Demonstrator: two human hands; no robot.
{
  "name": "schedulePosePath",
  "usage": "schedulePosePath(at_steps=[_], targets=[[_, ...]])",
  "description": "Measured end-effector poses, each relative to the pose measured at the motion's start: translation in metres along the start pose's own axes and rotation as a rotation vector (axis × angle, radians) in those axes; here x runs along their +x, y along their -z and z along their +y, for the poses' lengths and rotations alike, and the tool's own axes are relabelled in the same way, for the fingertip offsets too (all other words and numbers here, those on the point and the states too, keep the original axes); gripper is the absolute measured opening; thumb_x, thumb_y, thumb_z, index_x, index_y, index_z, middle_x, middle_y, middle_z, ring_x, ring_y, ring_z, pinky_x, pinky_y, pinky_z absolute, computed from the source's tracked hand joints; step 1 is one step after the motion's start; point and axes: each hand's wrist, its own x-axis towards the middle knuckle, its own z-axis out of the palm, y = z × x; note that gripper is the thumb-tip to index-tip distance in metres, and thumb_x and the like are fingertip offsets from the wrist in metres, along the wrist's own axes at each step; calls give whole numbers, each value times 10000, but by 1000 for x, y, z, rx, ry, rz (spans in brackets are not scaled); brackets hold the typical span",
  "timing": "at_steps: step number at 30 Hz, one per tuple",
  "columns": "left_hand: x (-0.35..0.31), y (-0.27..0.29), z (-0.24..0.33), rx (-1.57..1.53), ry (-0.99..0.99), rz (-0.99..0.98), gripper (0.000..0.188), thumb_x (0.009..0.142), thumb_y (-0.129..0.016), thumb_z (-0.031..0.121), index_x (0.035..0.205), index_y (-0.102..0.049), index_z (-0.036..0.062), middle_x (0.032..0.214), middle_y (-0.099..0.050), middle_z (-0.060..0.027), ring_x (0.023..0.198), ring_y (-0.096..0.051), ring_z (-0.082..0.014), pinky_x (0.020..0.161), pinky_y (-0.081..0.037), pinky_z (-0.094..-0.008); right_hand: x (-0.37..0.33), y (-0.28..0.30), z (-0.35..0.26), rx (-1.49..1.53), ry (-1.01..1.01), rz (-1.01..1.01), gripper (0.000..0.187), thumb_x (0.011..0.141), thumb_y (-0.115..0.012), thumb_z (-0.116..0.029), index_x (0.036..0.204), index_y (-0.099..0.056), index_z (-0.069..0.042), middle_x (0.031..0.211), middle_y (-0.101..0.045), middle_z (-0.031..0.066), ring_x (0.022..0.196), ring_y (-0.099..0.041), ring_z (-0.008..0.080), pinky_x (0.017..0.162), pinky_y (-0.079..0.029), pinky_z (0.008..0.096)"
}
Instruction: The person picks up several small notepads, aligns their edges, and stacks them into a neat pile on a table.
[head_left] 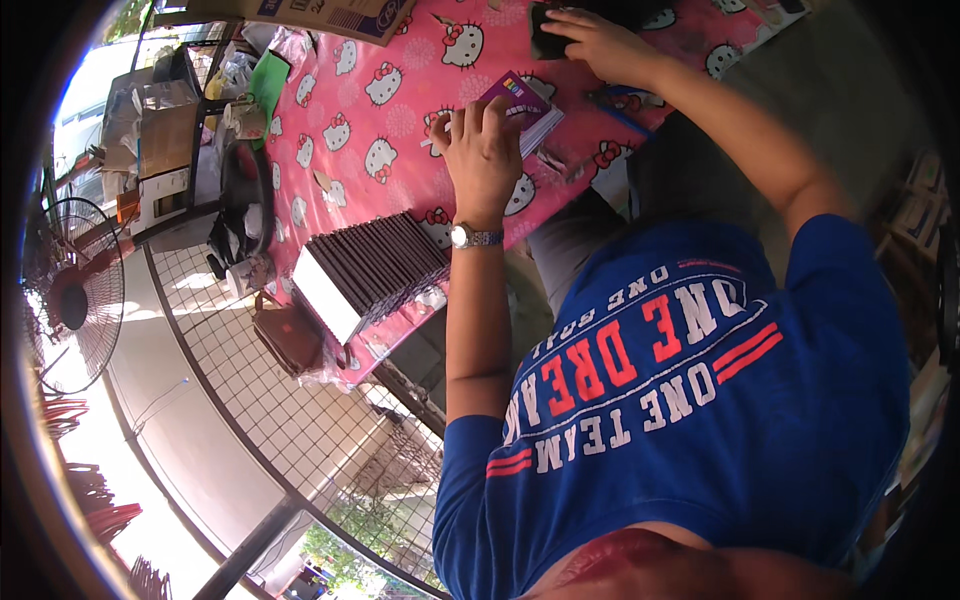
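Head view: left hand (484,150), fingers bent, over purple booklet (522,96) on pink-covered table (345,215); grip cannot tell. Right hand (592,45), farther right, fingers extended over dark object (548,43); hold unclear. Dark notebooks (372,268) neatly stacked near left, seemingly done; booklet apparently unfinished.

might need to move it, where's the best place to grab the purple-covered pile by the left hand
Probably by the white page edges on its near right side, coming from the person's right. The purple-covered pile lies flat, cover up, and those edges face outward, uncovered, giving a straight side to pinch; the left hand overlaps its left part.
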Motion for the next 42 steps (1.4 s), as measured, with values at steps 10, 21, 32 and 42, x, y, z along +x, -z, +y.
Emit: schedulePosePath(at_steps=[10,21,32,42], targets=[[-8,-1,0,171,159,70,314,840,-722,284,1070,-603,107,1098,-581,-83,1115,-502,-344,1018,-309,-553,41,-11,-25,15,-466,-19,456,823,-688,-448,1037,-620,-51,1188,-582,157,1149,-545,326,949,-461,449],[-13,-2,-12,27,105,114,343,758,-798,246,994,-617,75,1005,-595,-115,995,-527,-333,905,-406,-455,46,-27,13,166,-50,377,253,805,-714,-182,1026,-675,-65,1001,-567,142,897,-582,304,799,-482,406],[-12,-1,-12,-4,127,58,357,753,-788,259,995,-620,58,1009,-598,-120,1006,-532,-332,911,-405,-453,77,66,-26,876,-90,-642,458,845,-684,-425,1069,-663,-26,1025,-603,22,986,-578,152,885,-436,305],[-12,-2,-18,-132,145,50,421,724,-802,276,1031,-601,68,1035,-576,-130,1049,-505,-375,935,-403,-491,77,71,-40,1481,-200,-577,375,825,-716,-361,1023,-674,-46,1018,-583,18,933,-537,140,826,-409,296]])
